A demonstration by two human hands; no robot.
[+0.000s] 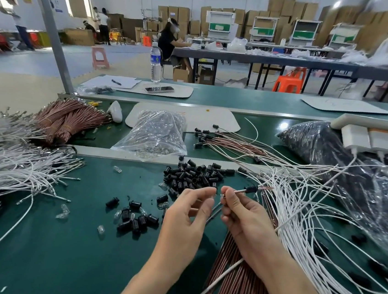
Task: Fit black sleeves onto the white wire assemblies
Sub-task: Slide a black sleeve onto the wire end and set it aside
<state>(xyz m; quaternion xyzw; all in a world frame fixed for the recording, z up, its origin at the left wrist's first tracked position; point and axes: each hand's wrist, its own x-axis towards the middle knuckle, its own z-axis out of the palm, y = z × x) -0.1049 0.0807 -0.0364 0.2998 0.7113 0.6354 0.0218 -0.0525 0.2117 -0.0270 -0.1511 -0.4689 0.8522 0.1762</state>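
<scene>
Two hands are held close together just above the green tabletop [70, 241]. The right hand [245, 221] is pinching a wire assembly [239, 191] between thumb and forefinger. A black sleeve [252, 189] is already threaded on the assembly just beyond the fingertips. The left hand [190, 216] is loosely curled, forefinger and thumb drawn toward the wire's end. Whether anything small is pinched there cannot be told, as the fingertips are blurred.

A sheaf of copper-brown wires [235, 271] is laid under the right forearm. A tangle of white wires [323, 232] is spread to its right, seemingly kept within a short reach. Loose sleeves are scattered in a small cluster [136, 219] near the left hand, among a few clear glass bulbs [63, 212]. The main heap of sleeves [195, 173] is piled directly ahead of the fingers, where the next piece can be picked up quickly. More white wires [6, 170] are massed at the far left.

Beyond a metal divider, a clear plastic bag [156, 131] and bundled brown wires [71, 117] are set aside. Sleeved wires [224, 140], likely finished work, are fanned out beside them. A water bottle [156, 62] and a phone [159, 89] are left on the far side of the line. A seated worker [169, 41] is seen at a distant table.
</scene>
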